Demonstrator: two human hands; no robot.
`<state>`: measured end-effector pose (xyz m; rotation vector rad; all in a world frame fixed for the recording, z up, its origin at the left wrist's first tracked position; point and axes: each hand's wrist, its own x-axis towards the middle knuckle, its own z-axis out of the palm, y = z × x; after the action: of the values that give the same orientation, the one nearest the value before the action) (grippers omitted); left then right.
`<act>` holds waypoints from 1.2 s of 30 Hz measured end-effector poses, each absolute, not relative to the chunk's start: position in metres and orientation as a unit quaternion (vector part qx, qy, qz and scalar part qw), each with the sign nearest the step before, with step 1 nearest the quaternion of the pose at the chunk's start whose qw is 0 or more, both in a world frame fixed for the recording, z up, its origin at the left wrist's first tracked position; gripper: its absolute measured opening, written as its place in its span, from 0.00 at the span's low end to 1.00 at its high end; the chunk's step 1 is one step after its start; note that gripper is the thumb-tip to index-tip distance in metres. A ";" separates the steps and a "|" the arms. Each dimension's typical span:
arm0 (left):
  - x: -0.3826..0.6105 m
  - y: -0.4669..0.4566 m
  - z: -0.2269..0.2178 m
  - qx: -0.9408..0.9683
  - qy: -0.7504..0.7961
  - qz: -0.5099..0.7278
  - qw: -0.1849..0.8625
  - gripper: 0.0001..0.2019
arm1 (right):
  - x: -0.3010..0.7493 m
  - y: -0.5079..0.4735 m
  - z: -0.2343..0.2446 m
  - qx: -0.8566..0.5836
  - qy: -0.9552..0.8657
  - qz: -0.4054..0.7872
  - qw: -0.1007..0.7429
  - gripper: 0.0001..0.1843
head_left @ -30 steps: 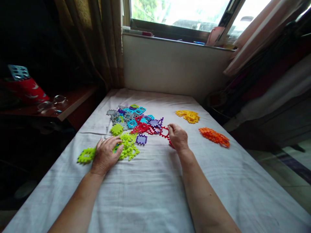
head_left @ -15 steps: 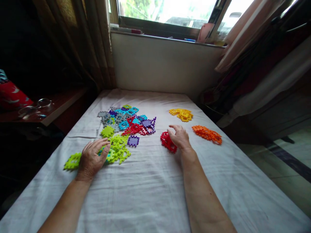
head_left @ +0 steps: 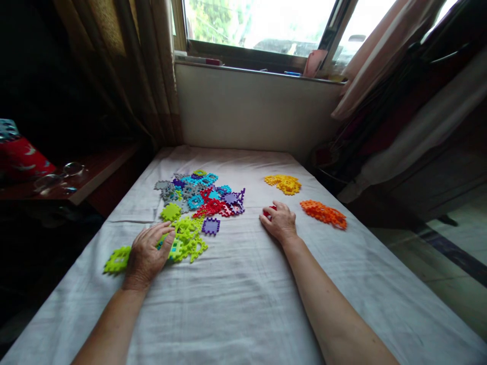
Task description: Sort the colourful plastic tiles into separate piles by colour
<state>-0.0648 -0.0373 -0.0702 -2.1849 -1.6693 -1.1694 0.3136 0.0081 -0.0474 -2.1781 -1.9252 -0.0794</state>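
Your right hand (head_left: 279, 220) has just come down over the red pile (head_left: 270, 211), hiding most of it; whether its fingers grip anything, I cannot tell. Your left hand (head_left: 146, 254) holds loosely parted fingers over the green pieces (head_left: 187, 234). The red pile sits apart from the mixed heap (head_left: 189, 191), where more red pieces (head_left: 210, 207) remain.

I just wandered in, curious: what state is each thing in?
Left hand: open over heaped lime tiles
Right hand: curled over red tiles
Red tiles: mostly hidden
Yellow interlocking tiles: piled
Orange interlocking tiles: piled
Mixed-colour interlocking tiles: jumbled
Purple square tile: lying flat
White sheet: wrinkled
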 end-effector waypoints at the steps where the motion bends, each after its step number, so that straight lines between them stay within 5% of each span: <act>1: -0.064 -0.037 -0.070 -0.729 -0.556 -0.391 0.080 0.20 | 0.311 0.009 -0.046 -0.746 -0.655 -0.036 0.116 0.16; 11: -0.064 -0.038 -0.068 -0.734 -0.541 -0.399 0.095 0.19 | 0.228 0.022 -0.045 -0.643 -0.748 -0.011 0.163 0.13; 28: -0.062 -0.037 -0.073 -0.732 -0.556 -0.386 0.080 0.17 | 0.231 0.011 -0.055 -0.602 -0.784 -0.010 0.153 0.13; 36: -0.063 -0.037 -0.073 -0.733 -0.554 -0.388 0.069 0.18 | 0.229 0.017 -0.057 -0.578 -0.791 0.007 0.202 0.21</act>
<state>-0.0630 -0.0370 -0.0729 -2.2070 -1.6688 -1.1671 0.2287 0.0169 -0.0569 -1.6143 -2.2076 0.0188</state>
